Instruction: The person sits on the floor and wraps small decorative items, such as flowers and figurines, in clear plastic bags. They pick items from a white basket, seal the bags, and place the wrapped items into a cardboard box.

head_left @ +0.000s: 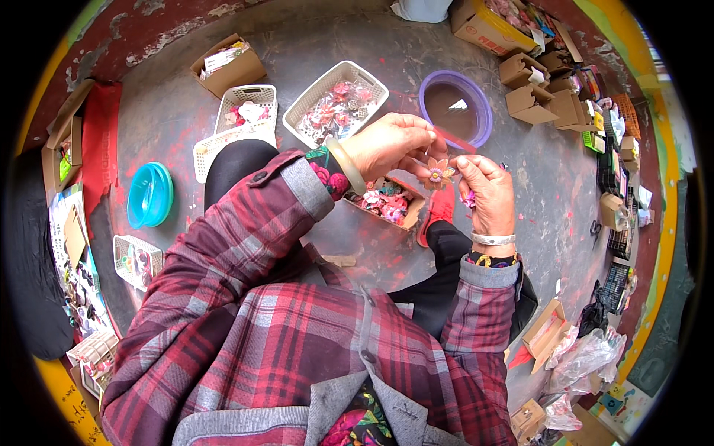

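Observation:
Above the floor, in front of my lap, my two hands come close together. My left hand [393, 146], a pale bangle at its wrist, has its fingers closed round the edge of an orange-pink flower ornament [436, 174] with a light centre. A red strip [452, 140] passes by its fingertips. On the flower's right, my right hand [489, 195], with a silver bangle, is closed in a pinch. A small purple flower [468, 199] shows under its fingers. Below my hands, a cardboard box [410, 216] holds many pink and red flower pieces.
A white basket [296, 104] of bagged red pieces stands ahead, beside a purple basin [483, 123]. Smaller white baskets [223, 119] and a turquoise basin [134, 195] are left. Cardboard boxes [529, 104] line the right wall, with plastic bags [591, 360] nearer me.

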A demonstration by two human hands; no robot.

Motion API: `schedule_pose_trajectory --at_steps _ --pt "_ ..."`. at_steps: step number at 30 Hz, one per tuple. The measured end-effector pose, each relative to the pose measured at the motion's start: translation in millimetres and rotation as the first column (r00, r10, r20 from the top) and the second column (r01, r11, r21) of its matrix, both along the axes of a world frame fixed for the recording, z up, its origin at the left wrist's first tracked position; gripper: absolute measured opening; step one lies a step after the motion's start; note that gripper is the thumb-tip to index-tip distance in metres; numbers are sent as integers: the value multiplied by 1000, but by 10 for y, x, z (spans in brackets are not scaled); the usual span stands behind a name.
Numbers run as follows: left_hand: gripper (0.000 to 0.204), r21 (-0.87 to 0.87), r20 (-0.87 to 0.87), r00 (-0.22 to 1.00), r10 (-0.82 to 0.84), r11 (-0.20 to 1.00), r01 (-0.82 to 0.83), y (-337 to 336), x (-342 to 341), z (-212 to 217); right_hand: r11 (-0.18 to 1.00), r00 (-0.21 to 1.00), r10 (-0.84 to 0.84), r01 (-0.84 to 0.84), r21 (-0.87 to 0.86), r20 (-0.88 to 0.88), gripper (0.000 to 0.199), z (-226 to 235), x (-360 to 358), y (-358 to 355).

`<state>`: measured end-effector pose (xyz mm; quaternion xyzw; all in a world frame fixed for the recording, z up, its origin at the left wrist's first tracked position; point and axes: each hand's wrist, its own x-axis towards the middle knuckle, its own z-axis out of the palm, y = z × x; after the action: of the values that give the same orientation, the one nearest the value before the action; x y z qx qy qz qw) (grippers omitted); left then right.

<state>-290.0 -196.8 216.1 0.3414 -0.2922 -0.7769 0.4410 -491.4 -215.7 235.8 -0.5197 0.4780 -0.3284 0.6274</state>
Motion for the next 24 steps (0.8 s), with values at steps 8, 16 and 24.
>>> schedule_pose_trajectory --at_steps 8,16,24 --pt "19 -35 -38 999 2 999 -3 -2 -54 -64 999 995 -41 38 33 96 16 -46 35 3" --pt "20 20 -146 987 65 998 -62 -13 -45 -84 997 997 -74 74 -18 24 15 -55 32 -4" --pt "22 31 4 999 45 999 -45 -7 -111 -124 510 877 -346 -122 -851 -333 12 54 219 91"
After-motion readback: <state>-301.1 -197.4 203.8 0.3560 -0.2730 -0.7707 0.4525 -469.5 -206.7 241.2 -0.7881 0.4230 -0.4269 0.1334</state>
